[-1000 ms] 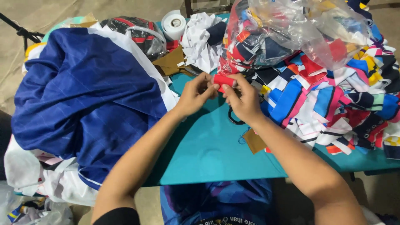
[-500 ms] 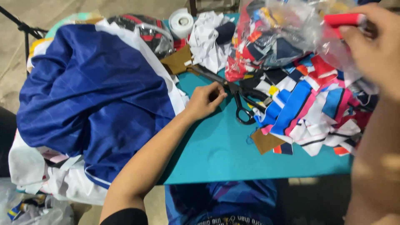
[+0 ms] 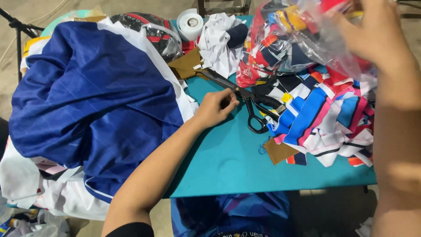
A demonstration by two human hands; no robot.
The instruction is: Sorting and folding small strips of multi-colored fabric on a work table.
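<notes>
Left hand: (image 3: 215, 107) mid-frame, fingers curled loosely together, holding nothing, just beside the scissors (image 3: 245, 97) lying on the teal table (image 3: 228, 162).
Fabric scraps: (image 3: 320, 118) heaped at right.
Right hand: (image 3: 377, 35) upper right, blurred, fingers on the plastic bag (image 3: 302, 39); grip unclear.

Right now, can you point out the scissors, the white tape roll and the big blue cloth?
scissors (image 3: 256, 115): head view, on the black handle loops.
white tape roll (image 3: 190, 23): head view, on its flat top face.
big blue cloth (image 3: 94, 96): head view, on the middle of the heap.
</notes>
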